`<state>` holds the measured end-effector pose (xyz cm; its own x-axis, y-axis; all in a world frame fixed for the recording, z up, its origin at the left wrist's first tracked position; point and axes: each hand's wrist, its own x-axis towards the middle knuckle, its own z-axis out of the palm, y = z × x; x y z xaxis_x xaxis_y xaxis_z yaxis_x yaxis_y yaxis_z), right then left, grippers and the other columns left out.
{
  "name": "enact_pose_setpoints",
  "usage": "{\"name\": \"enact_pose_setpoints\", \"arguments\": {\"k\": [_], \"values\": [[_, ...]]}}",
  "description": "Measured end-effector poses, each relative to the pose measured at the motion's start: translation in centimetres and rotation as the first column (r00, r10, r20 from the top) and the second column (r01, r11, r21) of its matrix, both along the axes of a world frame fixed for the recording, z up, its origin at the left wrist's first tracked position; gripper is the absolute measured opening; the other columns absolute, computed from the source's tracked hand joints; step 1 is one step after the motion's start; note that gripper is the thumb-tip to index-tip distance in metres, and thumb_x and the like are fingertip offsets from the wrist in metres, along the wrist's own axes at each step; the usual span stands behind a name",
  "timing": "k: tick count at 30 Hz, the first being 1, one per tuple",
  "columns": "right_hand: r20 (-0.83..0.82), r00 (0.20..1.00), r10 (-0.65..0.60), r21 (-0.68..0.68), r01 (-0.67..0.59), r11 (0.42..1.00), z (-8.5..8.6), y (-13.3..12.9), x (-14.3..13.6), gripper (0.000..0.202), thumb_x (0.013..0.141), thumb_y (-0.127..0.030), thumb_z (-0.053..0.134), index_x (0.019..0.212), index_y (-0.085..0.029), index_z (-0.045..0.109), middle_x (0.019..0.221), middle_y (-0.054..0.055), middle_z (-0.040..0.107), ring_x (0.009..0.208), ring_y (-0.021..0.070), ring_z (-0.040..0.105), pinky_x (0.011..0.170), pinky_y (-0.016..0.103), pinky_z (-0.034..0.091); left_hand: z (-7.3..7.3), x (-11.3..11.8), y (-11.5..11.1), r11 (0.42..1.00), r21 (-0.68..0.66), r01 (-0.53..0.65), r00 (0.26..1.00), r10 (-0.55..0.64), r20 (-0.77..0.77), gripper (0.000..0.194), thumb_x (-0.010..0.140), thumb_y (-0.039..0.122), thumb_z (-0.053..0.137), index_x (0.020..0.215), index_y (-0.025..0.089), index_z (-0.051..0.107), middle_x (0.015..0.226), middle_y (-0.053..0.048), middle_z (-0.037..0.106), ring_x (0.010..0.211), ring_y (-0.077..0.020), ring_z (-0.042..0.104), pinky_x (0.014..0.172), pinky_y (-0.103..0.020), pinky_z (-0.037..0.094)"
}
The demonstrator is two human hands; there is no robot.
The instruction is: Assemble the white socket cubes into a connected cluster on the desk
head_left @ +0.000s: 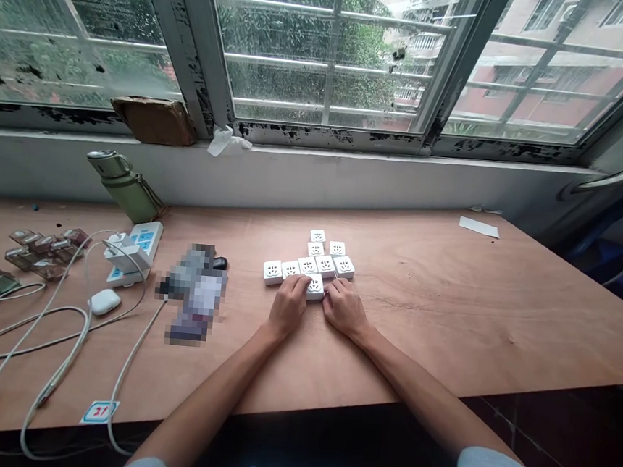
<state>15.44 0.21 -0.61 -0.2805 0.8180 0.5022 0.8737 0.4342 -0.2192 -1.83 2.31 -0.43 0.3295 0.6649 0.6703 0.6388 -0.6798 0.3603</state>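
Near the middle of the desk, a white power socket block (314,287) with dark slots on its upper face sits between my two hands. My left hand (287,308) is closed, its fingertips on the block's left side. Close against the block's right side is my right hand (346,308), with fingers curled together; what they pinch, if anything, is too small to make out. Just beyond my fingers runs a slanting row of several similar socket blocks (307,265). Farther back stand two blocks one behind the other, and a single block (337,248) to their right.
To the left are a blurred patch (194,292), a white power strip (147,237) with a plug adapter (127,254), looping white cables (82,330), a white case (104,302) and small clear boxes (45,254). A green flask (130,188) stands near the wall. Paper (478,227) lies back right.
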Motion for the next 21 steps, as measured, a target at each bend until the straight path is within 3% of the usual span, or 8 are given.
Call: {"name": "enact_pose_setpoints", "arguments": {"k": [14,21], "values": [[0.011,1.000,-0.010,-0.005,0.010,1.000,-0.03,0.05,-0.08,0.014,0.083,-0.011,0.052,0.089,-0.016,0.063,0.090,0.009,0.064,0.092,0.0229,0.054,0.082,0.034,0.043,0.28,0.61,-0.14,1.000,-0.024,0.008,0.998,-0.010,-0.058,0.021,0.096,0.014,0.041,0.099,0.020,0.061,0.095,-0.007,0.066,0.091,-0.0211,0.058,0.082,-0.037,0.052],[-0.011,1.000,0.000,-0.001,0.000,1.000,0.05,-0.01,-0.06,0.015,0.083,-0.011,0.051,0.090,-0.016,0.063,0.090,0.009,0.064,0.092,0.0235,0.054,0.082,0.035,0.044,0.46,0.46,-0.38,0.998,-0.051,0.028,0.999,-0.030,-0.037,0.018,0.095,0.015,0.044,0.097,0.020,0.062,0.099,-0.007,0.066,0.094,-0.0212,0.058,0.086,-0.038,0.052]]}}
